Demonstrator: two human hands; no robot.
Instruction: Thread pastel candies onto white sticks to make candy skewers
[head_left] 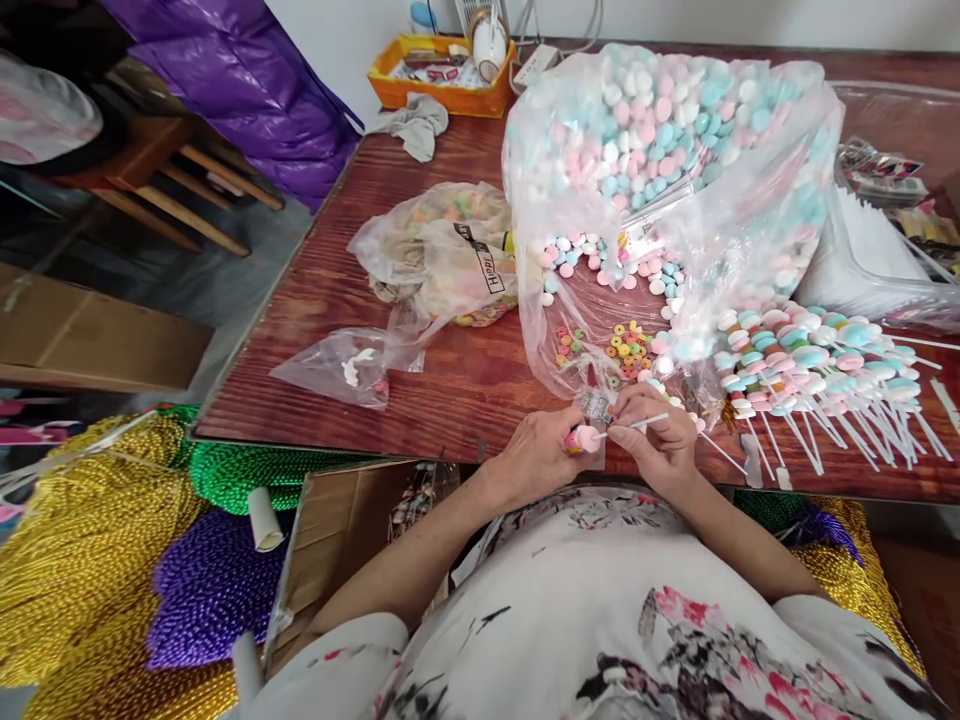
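At the near edge of the wooden table, my left hand pinches a pink round candy. My right hand grips a thin white stick whose tip points into that candy. Just beyond my hands lies a big clear bag full of pink, blue and white candies, its mouth spilling some onto the table with small coloured ring candies. A pile of finished candy sticks lies to the right of my right hand.
A smaller crumpled bag of coloured rings and a flat clear bag lie to the left. An orange tray stands at the back. Bundles of gold, green and purple cord and a cardboard box sit below the table's edge.
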